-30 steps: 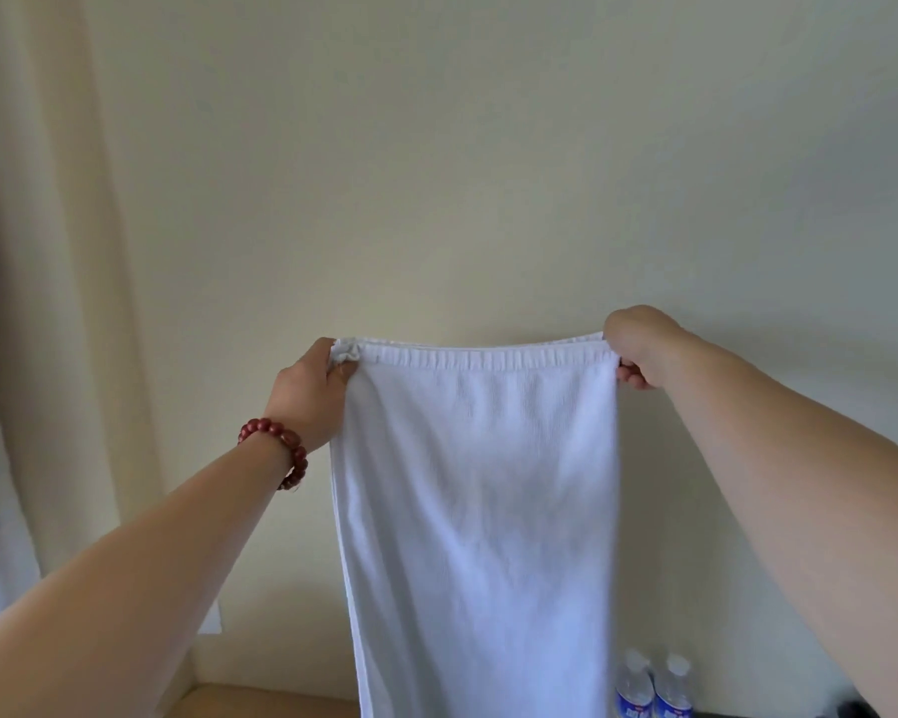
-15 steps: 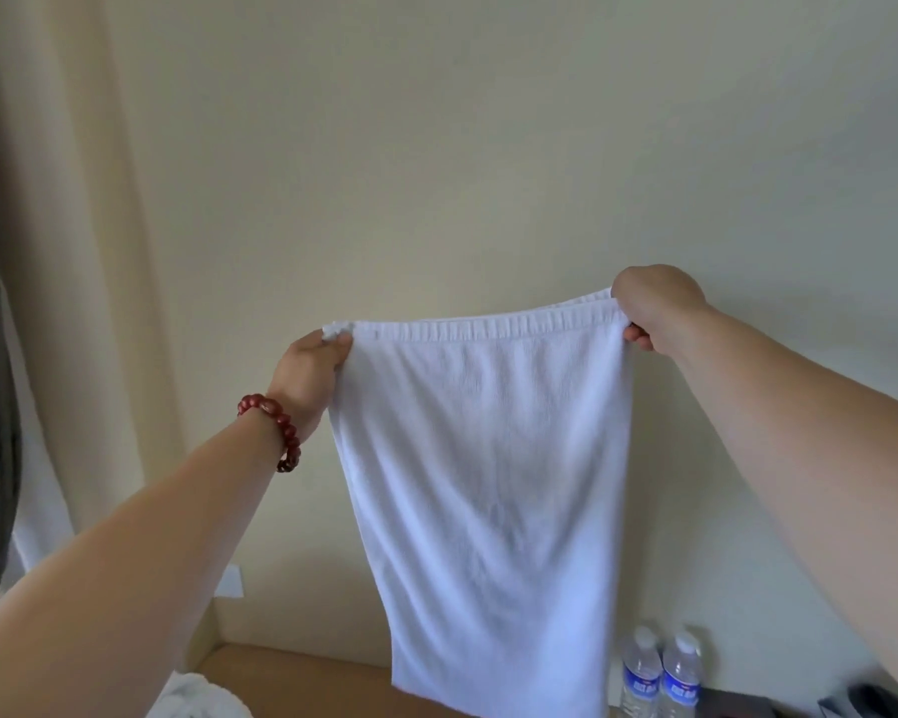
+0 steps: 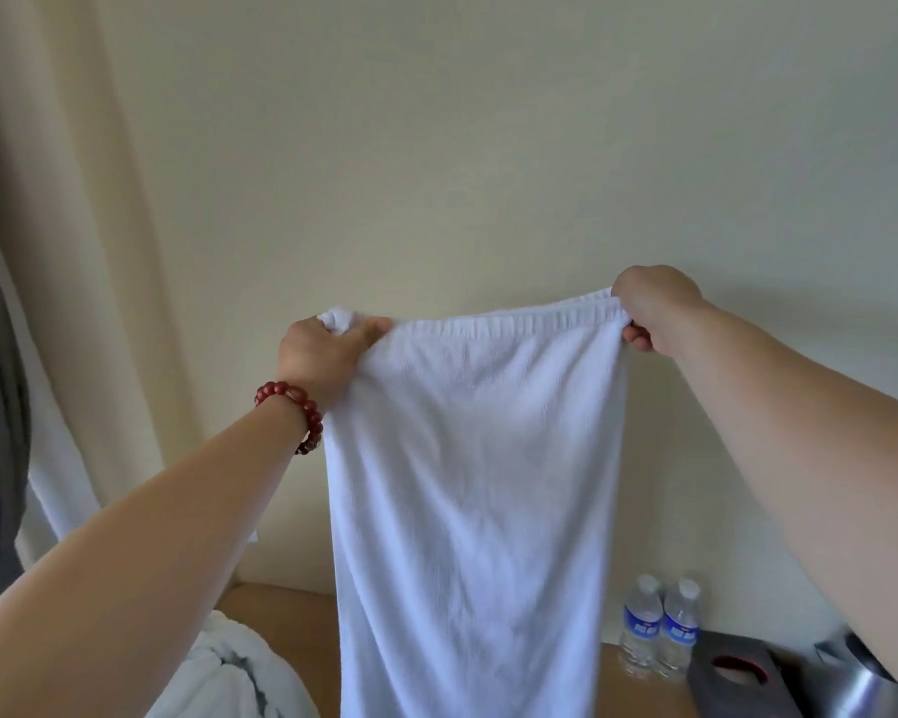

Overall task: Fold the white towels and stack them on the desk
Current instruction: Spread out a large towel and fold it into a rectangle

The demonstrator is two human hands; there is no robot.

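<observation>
White terry towel [image 3: 480, 484] hangs mid-air at centre, top corners pinched by left hand [image 3: 327, 362] and right hand [image 3: 651, 308]. Judging: fold barely started. Crumpled white pile [image 3: 239, 671] at 7 o'clock on wooden desk [image 3: 286, 619] unfolded; no stack visible.

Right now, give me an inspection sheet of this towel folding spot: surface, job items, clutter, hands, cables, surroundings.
Surface: wooden desk, only its far strip in view at the bottom.
Job's things: white towel held up by its top hem and hanging in front of the desk; more white cloth heaped at the lower left.
Clutter: two water bottles side by side at the wall; grey tissue box; metal kettle, partly cut off.
Hands: left hand grips the towel's left corner, red bead bracelet on its wrist; right hand grips the right corner.
Cables: nothing seen.
Surroundings: cream wall; curtain at left.
</observation>
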